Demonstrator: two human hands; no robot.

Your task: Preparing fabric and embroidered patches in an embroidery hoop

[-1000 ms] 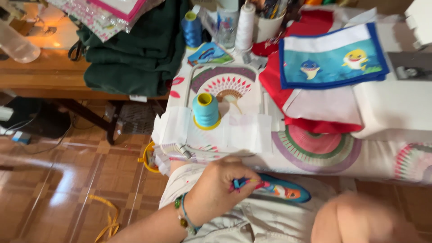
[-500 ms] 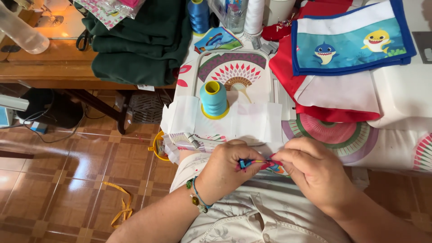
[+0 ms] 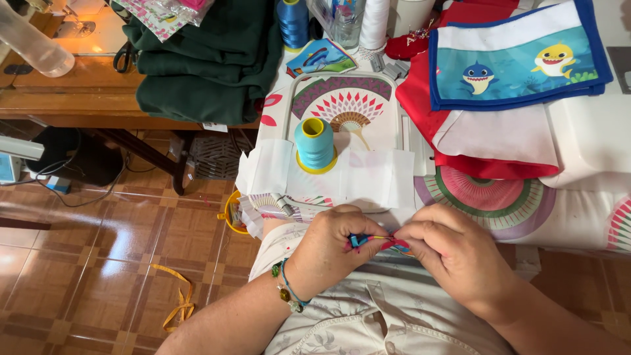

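My left hand (image 3: 332, 248) and my right hand (image 3: 453, 253) meet at the table's near edge and both pinch a small blue and red fabric piece (image 3: 380, 242) between their fingertips. A beaded bracelet sits on my left wrist. Just beyond my hands stands a light blue thread spool (image 3: 315, 142) on a yellow base, on white fabric sheets (image 3: 342, 177) laid over an embroidery hoop (image 3: 289, 98).
A patterned cloth covers the table (image 3: 578, 210). Red fabric (image 3: 420, 98) and a blue-bordered cartoon shark cloth (image 3: 519, 59) lie at the right. Folded dark green fabric (image 3: 204, 59) rests on a wooden table at the left, with tiled floor (image 3: 98, 263) below.
My right hand has come in from the lower right and joined my left hand on the small fabric piece. The view has shifted slightly downward.
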